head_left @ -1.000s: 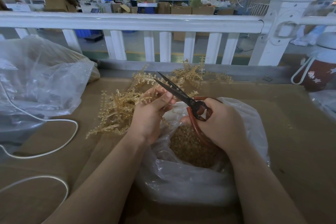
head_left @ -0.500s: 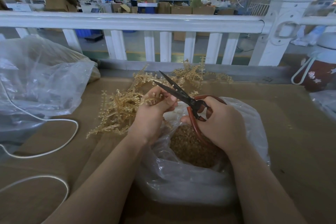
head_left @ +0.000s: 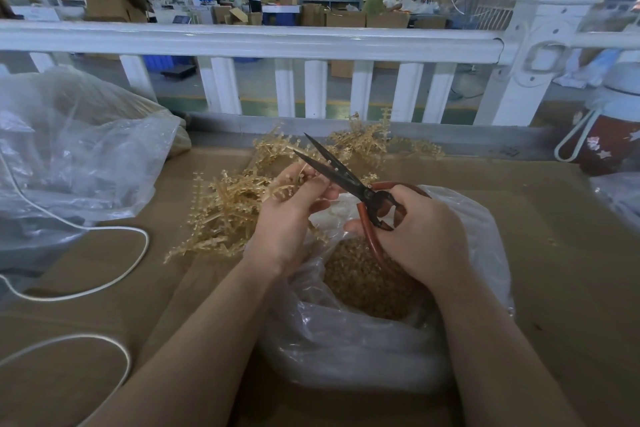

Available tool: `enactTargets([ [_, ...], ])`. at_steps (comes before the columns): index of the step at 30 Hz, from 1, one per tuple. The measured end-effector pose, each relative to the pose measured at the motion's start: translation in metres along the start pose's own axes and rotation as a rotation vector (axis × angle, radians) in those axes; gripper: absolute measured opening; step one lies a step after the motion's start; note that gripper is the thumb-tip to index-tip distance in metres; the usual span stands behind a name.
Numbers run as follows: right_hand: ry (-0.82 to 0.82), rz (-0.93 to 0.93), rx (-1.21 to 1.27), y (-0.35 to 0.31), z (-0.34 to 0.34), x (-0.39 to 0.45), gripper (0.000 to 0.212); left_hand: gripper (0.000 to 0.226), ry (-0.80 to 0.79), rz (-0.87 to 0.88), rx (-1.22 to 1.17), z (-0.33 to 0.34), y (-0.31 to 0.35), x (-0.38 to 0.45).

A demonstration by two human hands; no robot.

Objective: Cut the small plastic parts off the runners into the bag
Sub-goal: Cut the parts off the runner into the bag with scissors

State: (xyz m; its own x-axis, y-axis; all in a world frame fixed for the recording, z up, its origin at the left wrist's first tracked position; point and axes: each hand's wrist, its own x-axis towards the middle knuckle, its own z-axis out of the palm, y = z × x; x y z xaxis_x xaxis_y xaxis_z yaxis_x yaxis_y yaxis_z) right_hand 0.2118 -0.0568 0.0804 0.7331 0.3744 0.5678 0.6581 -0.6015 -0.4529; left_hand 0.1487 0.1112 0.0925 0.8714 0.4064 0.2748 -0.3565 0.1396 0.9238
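Head view: I see the right hand (head_left: 420,236) gripping the scissors (head_left: 349,184) by their red loop handles, fingers curled through and around the loops, with the two dark blades parted in a narrow V that points up and to the left. The left hand (head_left: 289,218) pinches a runner (head_left: 294,189) of amber plastic between thumb and fingertips, holding it just beside the lower blade; whether the blade touches the runner I cannot tell. Both hands sit above the open mouth of the clear plastic bag (head_left: 363,350), which rests on the brown cardboard surface (head_left: 554,270) toward its near edge, centre. Inside the bag lies a mound of small amber cut parts (head_left: 360,284), directly under the right hand. A loose pile of uncut runners (head_left: 228,215) lies on the surface to the left of the bag and extends toward the far edge, where more runners rest against the base of the white railing (head_left: 249,40). At the left edge of the surface sits a second, larger clear bag (head_left: 76,149), with a white cord (head_left: 114,274) looping in front of it. At the far right corner stands a red and white jug (head_left: 606,135)
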Motion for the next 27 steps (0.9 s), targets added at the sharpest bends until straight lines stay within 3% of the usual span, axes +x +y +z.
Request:
enactTargets([
  [9,-0.016,-0.005,-0.002,-0.0055,-0.0027,-0.0002,0.071,0.013,-0.011,0.037,0.117,-0.0027,-0.0011,0.0012],
  [23,0.042,-0.025,0.030,-0.0068,-0.0016,-0.0010,0.061,0.007,-0.031,0.031,0.168,-0.0042,-0.0047,0.0003],
  [27,0.046,-0.025,0.045,-0.0058,-0.0015,-0.0011,0.065,0.015,-0.044,0.022,0.129,-0.0026,-0.0021,-0.0008],
])
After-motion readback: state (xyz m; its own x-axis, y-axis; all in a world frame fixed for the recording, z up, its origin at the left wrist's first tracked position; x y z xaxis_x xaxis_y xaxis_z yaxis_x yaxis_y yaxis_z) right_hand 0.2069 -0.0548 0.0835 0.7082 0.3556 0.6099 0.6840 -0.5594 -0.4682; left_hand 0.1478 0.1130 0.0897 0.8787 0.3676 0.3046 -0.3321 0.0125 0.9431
